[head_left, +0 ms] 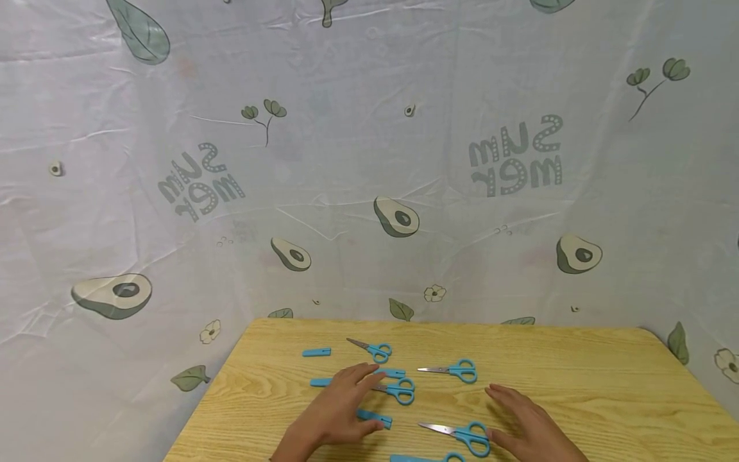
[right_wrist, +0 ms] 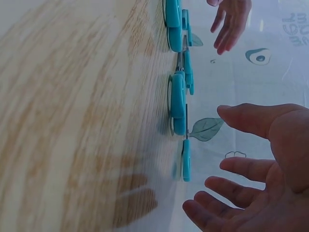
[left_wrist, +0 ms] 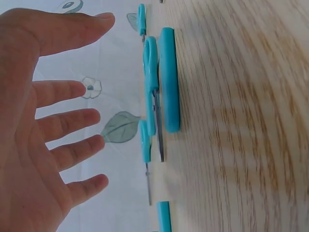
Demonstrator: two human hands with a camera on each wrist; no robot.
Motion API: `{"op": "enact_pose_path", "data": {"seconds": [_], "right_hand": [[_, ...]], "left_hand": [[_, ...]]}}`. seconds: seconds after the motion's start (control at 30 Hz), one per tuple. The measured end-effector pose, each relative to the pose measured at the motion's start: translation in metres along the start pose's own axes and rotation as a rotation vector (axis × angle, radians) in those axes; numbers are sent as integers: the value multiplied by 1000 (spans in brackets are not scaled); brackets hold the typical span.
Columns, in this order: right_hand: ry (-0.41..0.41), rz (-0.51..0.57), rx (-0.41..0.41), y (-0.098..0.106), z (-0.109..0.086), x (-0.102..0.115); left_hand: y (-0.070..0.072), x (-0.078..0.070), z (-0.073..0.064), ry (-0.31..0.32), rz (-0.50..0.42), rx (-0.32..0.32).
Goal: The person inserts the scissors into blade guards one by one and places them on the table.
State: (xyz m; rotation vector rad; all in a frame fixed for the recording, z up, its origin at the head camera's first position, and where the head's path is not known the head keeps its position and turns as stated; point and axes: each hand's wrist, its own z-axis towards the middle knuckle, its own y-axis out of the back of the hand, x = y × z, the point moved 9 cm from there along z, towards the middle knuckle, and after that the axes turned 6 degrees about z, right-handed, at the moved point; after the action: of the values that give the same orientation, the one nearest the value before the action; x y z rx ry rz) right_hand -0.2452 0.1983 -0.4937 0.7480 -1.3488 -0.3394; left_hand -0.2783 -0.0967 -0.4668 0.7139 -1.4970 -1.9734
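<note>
My left hand (head_left: 346, 407) hovers over the left part of the layout, fingers spread and holding nothing. It overlaps a pair of blue-handled scissors (head_left: 394, 389), a blue blade cover (head_left: 321, 383) and another cover (head_left: 381, 421) in the head view. To the right, my right hand (head_left: 531, 428) is held above the table, fingers extended and apart, nothing in its grasp. Nearest to it lie scissors (head_left: 463, 434) with bare blades pointing left. In the left wrist view, a cover (left_wrist: 169, 82) lies beside scissors (left_wrist: 152, 72), off the fingertips.
Farther back on the wood-grain table (head_left: 577, 366) lie more scissors (head_left: 456, 370), a back pair (head_left: 374, 350) and loose covers (head_left: 316, 352). A sheathed pair (head_left: 412, 459) is cut off at the bottom edge. A printed curtain (head_left: 346, 160) hangs behind and beside the table.
</note>
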Motion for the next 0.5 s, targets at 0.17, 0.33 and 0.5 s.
{"op": "enact_pose_path", "data": {"seconds": [0.17,0.33,0.5], "right_hand": [[-14,-14,-17,0,2,1],[-40,-6,-1,-2,4,0],[-4,-14,25,-6,7,0]], "left_hand": [[0,4,-1,6,-4,8],[-2,7,-1,27,-28,38],[-4,8,-2,24,-31,54]]}}
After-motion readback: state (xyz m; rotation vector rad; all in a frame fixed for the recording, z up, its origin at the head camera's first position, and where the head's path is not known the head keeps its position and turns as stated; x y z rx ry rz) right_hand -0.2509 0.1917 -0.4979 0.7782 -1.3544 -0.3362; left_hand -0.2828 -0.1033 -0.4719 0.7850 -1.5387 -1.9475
